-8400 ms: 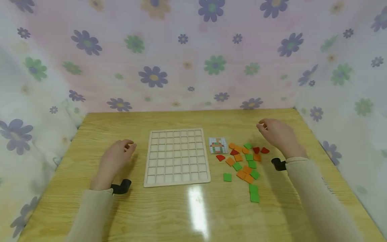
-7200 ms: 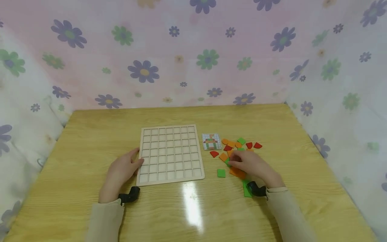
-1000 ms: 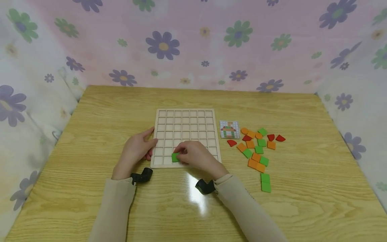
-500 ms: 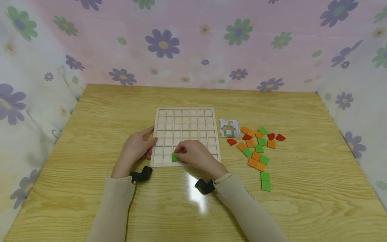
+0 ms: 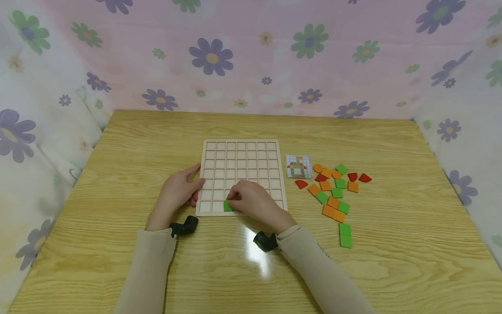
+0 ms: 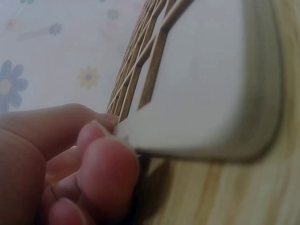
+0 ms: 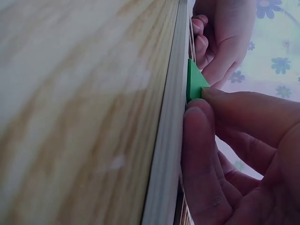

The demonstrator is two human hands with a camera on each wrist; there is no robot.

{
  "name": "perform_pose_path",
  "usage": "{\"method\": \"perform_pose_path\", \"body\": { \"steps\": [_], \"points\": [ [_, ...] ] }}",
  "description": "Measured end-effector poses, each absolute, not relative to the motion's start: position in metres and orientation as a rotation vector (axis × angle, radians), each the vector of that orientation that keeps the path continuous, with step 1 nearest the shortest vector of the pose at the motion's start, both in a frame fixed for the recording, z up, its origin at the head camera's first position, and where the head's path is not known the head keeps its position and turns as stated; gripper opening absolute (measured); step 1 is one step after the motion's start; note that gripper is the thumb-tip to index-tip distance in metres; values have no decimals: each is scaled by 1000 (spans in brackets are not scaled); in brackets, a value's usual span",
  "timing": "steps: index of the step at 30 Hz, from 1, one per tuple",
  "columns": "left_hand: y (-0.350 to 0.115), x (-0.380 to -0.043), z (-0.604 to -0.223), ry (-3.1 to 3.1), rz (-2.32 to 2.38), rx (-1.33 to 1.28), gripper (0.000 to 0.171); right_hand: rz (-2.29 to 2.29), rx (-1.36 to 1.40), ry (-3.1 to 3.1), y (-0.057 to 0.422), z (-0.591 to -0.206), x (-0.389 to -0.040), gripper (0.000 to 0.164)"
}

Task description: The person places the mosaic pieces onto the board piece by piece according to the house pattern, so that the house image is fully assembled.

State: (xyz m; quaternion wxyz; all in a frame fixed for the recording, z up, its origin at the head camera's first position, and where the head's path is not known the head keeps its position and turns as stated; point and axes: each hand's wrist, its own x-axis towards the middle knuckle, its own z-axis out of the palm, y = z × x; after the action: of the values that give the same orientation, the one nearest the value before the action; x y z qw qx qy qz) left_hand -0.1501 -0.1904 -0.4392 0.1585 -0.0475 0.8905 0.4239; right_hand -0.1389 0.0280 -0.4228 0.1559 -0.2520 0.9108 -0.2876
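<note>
A square wooden grid board (image 5: 238, 215) lies on the table, its cells bordered by thin raised strips. My left hand (image 5: 175, 194) grips the board's left edge, its thumb at the rim; the left wrist view shows the fingertips close at the corner. Over the bottom row, in the third cell from the left, my right hand (image 5: 255, 201) pinches a green square tile (image 5: 228, 206) between thumb and fingers. In the right wrist view the tile (image 7: 194, 84) stands tilted at the board's near edge, its far part hidden by the fingers.
Right of the board lies a small picture card (image 5: 298, 166) with a coloured grid pattern. Past it are scattered green squares (image 5: 345, 235), orange squares (image 5: 333, 213), orange round pieces (image 5: 318, 168) and red quarter-round pieces (image 5: 365, 178). A floral cloth (image 5: 251, 56) surrounds the wooden table (image 5: 215, 270).
My left hand has come to the board's left edge. My right hand has taken a green tile from the loose pieces to the bottom row; over the last half second the tile dips slightly.
</note>
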Motion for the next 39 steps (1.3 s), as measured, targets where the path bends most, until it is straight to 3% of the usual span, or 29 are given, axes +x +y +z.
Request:
{"method": "perform_pose_path", "body": {
  "steps": [16,39],
  "points": [
    [-193,-145,-439,2547,1190,-121,59,-795,-771,2617,25,-428,-137,3],
    [-190,-150,-438,2558,1172,-100,59,-906,-683,2555,38,-422,-146,18]
  ]
}}
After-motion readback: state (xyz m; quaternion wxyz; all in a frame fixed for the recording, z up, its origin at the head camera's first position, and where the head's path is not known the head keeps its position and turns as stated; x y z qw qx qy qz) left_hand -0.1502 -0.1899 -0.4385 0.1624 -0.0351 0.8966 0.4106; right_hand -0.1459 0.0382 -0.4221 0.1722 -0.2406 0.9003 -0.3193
